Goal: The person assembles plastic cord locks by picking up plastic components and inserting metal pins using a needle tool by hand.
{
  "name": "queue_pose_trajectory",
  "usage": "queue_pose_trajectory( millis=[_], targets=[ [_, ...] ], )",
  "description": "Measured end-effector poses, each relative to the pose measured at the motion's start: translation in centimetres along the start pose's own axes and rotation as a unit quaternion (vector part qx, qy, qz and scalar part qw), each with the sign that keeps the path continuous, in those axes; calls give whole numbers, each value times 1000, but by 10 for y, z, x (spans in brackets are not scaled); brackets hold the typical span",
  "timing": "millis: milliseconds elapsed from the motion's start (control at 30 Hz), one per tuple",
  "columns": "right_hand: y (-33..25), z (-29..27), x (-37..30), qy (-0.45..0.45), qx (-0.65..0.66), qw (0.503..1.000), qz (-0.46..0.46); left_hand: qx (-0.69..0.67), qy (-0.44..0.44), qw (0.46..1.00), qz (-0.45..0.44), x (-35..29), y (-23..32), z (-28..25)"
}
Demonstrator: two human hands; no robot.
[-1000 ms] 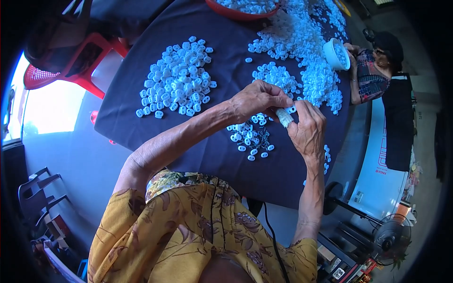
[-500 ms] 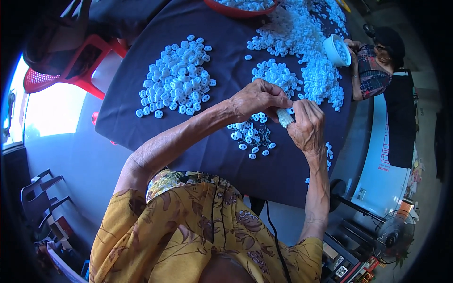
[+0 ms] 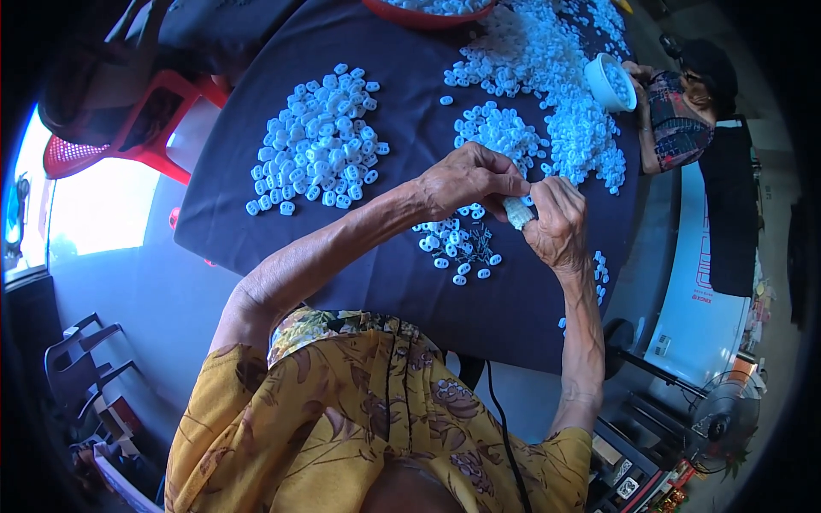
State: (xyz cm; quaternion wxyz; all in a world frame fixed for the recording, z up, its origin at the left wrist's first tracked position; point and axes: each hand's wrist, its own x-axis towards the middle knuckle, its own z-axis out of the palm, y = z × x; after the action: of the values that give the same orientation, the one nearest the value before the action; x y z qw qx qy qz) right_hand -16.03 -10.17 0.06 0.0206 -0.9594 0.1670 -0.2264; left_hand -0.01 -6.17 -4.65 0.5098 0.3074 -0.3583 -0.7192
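My left hand (image 3: 475,181) and my right hand (image 3: 558,224) meet fingertip to fingertip above the dark tablecloth (image 3: 410,282). Between them shows a sliver of a small white plastic piece (image 3: 527,201), pinched by my right fingers. The left thumb and fingers are closed at the same spot; what they grip is hidden. A pale ribbed wrap (image 3: 517,213) seems to cover my right thumb. Just below lie loose oval white pieces with two dark holes (image 3: 440,263), mixed with thin dark screw-like bits (image 3: 469,246).
A large heap of white pieces (image 3: 321,137) lies left, with more heaps (image 3: 498,130) beyond my hands. A red basin (image 3: 428,15) stands at the far edge. Across the right side, a person (image 3: 680,115) is at a white bowl (image 3: 611,83). A red chair (image 3: 145,128) stands left.
The view has shifted slightly. My hands keep the same closed, fingertip-to-fingertip pose, with very little movement. The person on the right still has a hand at the bowl.
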Motion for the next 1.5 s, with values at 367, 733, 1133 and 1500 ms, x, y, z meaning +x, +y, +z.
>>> queue_pose_trajectory(
  millis=[367,733,1133,1500],
  targets=[
    [-4,-3,1,-12,23,999,38,-42,3,998,-48,-2,4,-2],
    [2,10,-37,-76,128,954,259,187,152,970,18,-38,26,-59],
    [-29,14,12,4,307,911,274,-65,151,986,-12,-49,22,-34],
    [7,31,-24,-47,321,868,376,341,260,902,55,-76,36,-74]
  ],
)
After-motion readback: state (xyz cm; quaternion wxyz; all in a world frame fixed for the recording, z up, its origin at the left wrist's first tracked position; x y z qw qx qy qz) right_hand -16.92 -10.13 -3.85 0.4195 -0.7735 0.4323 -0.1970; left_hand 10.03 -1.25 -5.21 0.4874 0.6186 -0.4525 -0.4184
